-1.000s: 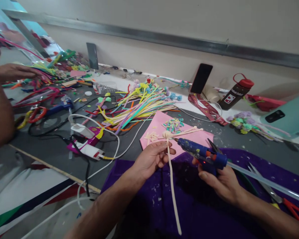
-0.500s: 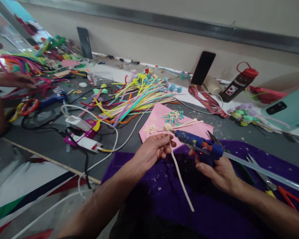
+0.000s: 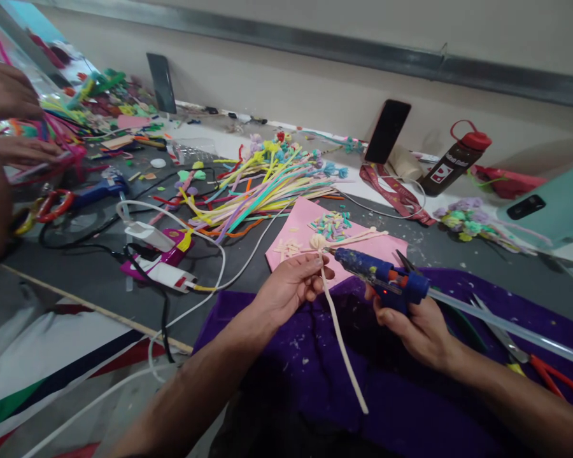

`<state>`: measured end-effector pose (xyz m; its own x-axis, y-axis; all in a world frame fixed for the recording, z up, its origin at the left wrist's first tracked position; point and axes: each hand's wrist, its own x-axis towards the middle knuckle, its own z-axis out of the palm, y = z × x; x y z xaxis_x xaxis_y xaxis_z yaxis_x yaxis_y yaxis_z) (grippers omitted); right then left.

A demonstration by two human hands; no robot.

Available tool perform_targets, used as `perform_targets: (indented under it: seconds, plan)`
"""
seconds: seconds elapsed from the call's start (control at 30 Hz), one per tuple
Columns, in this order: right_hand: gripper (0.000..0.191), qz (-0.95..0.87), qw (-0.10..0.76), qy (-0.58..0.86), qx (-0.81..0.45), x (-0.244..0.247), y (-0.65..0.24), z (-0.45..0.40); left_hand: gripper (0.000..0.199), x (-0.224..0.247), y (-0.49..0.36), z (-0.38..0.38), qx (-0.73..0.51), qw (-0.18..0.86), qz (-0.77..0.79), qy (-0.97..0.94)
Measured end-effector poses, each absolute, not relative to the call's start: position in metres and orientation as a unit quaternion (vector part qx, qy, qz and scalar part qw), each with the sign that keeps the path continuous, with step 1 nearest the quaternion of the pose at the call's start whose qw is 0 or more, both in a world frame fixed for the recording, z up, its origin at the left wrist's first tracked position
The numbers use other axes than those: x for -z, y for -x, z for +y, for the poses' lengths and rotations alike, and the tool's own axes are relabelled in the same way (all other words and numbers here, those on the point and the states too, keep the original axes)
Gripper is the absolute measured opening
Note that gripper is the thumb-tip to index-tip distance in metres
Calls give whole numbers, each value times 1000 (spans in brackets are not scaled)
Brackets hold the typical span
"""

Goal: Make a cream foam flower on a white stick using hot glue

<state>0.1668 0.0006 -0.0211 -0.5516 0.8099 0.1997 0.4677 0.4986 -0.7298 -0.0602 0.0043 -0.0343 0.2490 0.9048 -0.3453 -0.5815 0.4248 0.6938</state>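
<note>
My left hand (image 3: 300,280) pinches a cream pipe cleaner (image 3: 340,337) near its top, its long stem hanging down over the purple cloth (image 3: 296,362). A cream bundled head (image 3: 318,242) shows just above my fingertips. My right hand (image 3: 417,331) is wrapped round the handle of a blue glue gun (image 3: 377,270), which has a small red light lit. The gun's nozzle points left, close to the pipe cleaner's top; whether they touch I cannot tell. A clear glue stick (image 3: 501,324) sticks out of its back. Behind lies a pink sheet (image 3: 300,216) with small cut pieces (image 3: 332,226).
Several long coloured pipe cleaners (image 3: 262,184) lie behind the sheet. A magenta power strip (image 3: 165,257) with white cables is at left. Scissors (image 3: 510,343) rest at right, and a bottle (image 3: 453,162) leans at the back. Another person's hands (image 3: 23,149) work at far left.
My left hand and the pipe cleaner have shifted slightly left; the glue gun stays almost still. At far left, the other person's upper hand has come further into view.
</note>
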Motion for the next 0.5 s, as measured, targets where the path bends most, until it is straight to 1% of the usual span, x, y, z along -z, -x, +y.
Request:
perform_targets:
  seconds: [0.37, 0.5]
  plan:
    - [21, -831, 259, 397, -293, 21, -163, 1, 20, 35, 59, 3, -487, 753, 368, -244]
    - [19, -834, 252, 397, -289, 22, -164, 2, 18, 33, 58, 3, -485, 750, 375, -248]
